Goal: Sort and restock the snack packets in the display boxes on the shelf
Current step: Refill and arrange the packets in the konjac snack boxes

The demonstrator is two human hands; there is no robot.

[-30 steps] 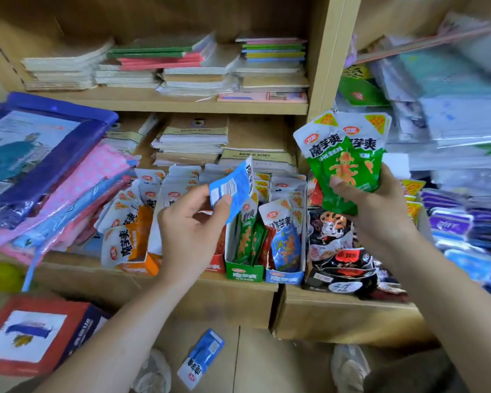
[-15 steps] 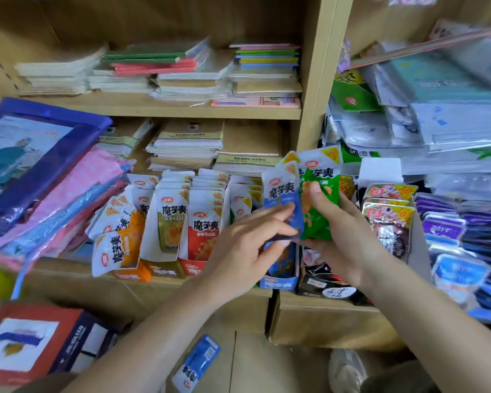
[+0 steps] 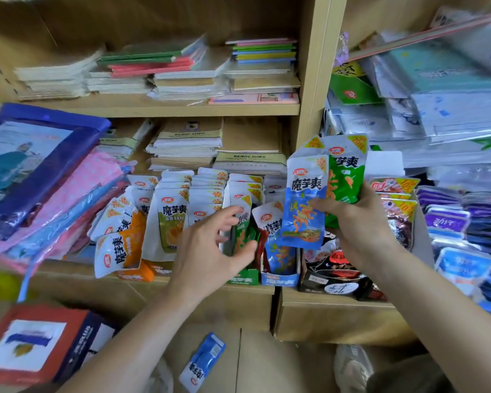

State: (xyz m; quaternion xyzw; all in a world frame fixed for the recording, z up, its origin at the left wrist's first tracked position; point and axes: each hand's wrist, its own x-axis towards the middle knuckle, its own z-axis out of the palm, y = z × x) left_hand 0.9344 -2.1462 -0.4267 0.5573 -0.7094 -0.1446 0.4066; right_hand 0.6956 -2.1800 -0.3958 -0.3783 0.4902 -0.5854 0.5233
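My right grip point(image 3: 360, 222) clasps blue foil snack packet point(image 3: 304, 205) plus green foil packets point(image 3: 345, 177), up-right of green cardboard display box point(image 3: 243, 279); left grip point(image 3: 210, 251) released, fingers spread, before box.

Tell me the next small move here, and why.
Probably the left hand should take the blue packet from the right hand and drop it into the blue box just below. The right hand pinches that packet in front of green packets, a mixed bunch. The blue box holds the same kind, and the left hand is open and holds nothing.
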